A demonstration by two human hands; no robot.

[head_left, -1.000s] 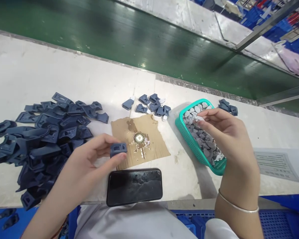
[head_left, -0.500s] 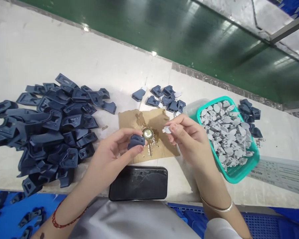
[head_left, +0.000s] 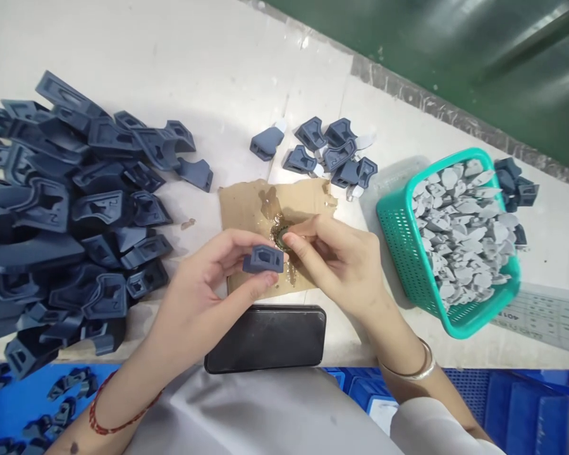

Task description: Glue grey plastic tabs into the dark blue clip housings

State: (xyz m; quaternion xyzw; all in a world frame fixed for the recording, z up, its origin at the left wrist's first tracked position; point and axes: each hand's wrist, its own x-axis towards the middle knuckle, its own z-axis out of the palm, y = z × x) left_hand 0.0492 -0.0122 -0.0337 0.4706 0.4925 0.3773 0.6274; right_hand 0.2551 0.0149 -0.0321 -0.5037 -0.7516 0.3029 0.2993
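Observation:
My left hand (head_left: 203,278) is closed around a dark blue plastic part (head_left: 267,259), pinched between thumb and fingers with its hollow side showing. Thumb and fingers of my right hand (head_left: 344,262) are pinched together at a small round cap (head_left: 281,236) of shiny liquid. The small light-grey plastic piece seen in those fingers a moment ago is now hidden by them. Under the cap lies a piece of brown cardboard (head_left: 241,202), wet with spilled liquid.
A large pile of dark blue parts (head_left: 99,208) covers the left. Beyond the cardboard are several blue parts with grey pieces (head_left: 339,155). A green basket (head_left: 448,325) of light-grey pieces (head_left: 464,234) stands right. A black phone (head_left: 265,341) lies at the table's front edge.
My right hand has moved left and down to the cap, carrying the small grey piece out of sight. My left hand still holds the blue part, slightly turned. The camera view has shifted.

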